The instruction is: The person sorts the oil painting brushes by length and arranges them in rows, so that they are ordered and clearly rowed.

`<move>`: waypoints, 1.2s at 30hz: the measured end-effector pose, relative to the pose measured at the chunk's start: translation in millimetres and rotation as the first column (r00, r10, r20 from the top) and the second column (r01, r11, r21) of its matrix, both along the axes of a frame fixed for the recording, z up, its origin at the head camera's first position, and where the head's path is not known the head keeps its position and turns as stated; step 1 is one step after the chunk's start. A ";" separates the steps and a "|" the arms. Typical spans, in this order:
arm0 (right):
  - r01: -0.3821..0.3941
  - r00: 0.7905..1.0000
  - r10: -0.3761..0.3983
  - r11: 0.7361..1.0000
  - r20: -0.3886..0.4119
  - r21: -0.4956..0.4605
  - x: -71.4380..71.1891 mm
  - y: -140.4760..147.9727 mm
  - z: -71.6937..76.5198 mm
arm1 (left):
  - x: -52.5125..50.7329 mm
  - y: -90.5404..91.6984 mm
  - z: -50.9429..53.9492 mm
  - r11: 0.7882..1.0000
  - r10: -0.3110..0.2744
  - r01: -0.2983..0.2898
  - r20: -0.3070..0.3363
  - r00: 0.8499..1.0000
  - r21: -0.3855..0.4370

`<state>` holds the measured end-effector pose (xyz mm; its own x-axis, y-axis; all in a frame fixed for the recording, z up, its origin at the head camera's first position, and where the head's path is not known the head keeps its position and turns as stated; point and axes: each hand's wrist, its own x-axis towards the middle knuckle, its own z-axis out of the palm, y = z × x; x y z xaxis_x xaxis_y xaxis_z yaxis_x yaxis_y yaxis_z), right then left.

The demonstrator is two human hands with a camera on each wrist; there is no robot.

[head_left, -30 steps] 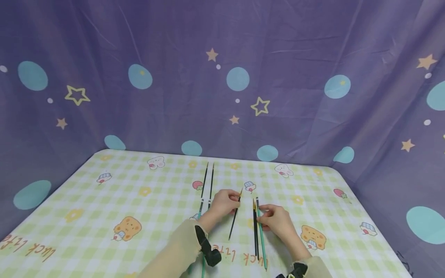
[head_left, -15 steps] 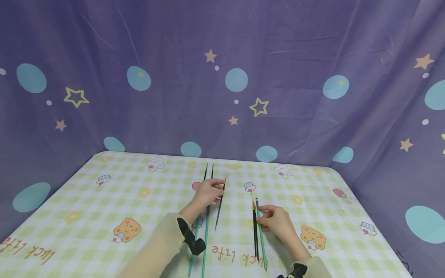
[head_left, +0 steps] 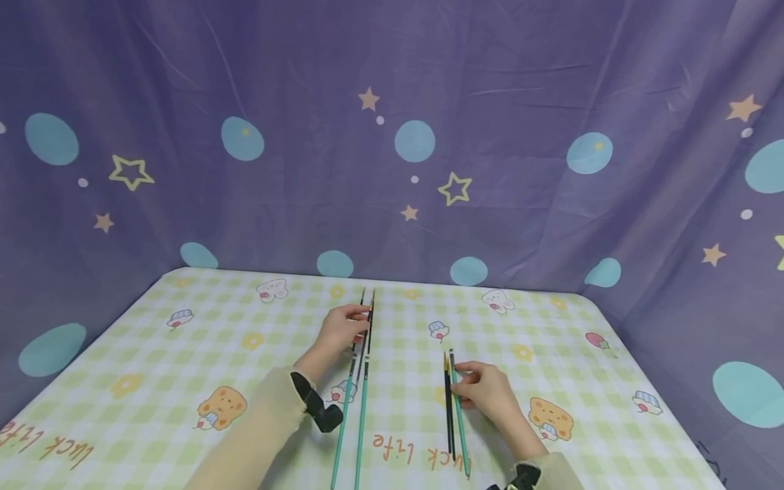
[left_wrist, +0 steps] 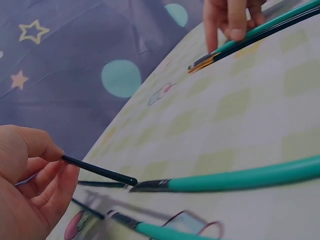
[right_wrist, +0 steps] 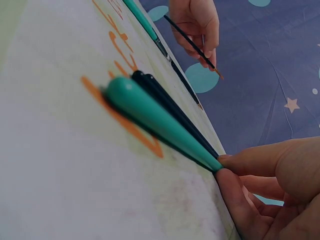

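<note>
A thin black paintbrush (left_wrist: 100, 170) is pinched between the thumb and fingers of my left hand (head_left: 339, 328), raised a little over the cloth. Below it, at left of centre, two black brushes lie toward the far edge, mostly behind the hand in the head view. In line with them lie a left teal brush (head_left: 344, 422) and a right teal brush (head_left: 361, 429). My right hand (head_left: 490, 391) pinches another teal paintbrush (head_left: 461, 429) near its bristle end. Against that brush lie two black paintbrushes (head_left: 449, 408) with golden tips; whether the fingers touch these too I cannot tell.
The table (head_left: 245, 367) wears a green-and-white checked cloth with printed cartoons and lettering. A purple curtain (head_left: 306, 190) with stars and dots hangs behind and at the sides. Black camera straps circle both wrists.
My left hand has carried the black paintbrush leftward and toward the far edge, over the brushes at left. The right hand has stayed in place on its teal brush.
</note>
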<state>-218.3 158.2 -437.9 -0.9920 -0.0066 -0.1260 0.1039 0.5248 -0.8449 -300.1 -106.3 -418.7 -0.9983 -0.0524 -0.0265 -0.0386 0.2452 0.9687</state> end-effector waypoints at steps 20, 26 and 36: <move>0.000 1.000 0.000 1.000 -0.018 -0.002 -1.7 0.8 2.7 | -35.7 -30.4 0.1 0.997 0.083 -0.083 -0.013 0.996 0.007; -0.004 1.000 0.004 1.000 -0.021 0.004 -2.1 0.6 1.5 | -44.2 -34.1 -5.2 0.996 0.093 -0.093 -0.033 0.995 -0.015; -0.003 1.000 0.003 1.000 -0.005 0.011 -1.6 0.5 0.0 | -46.4 -33.5 -14.5 0.990 0.127 -0.128 -0.030 0.992 -0.061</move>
<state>-219.8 158.6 -437.9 -0.9926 -0.0078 -0.1214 0.0985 0.5341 -0.8397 -346.5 -139.8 -433.3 -0.9837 -0.1799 0.0063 -0.0487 0.3000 0.9527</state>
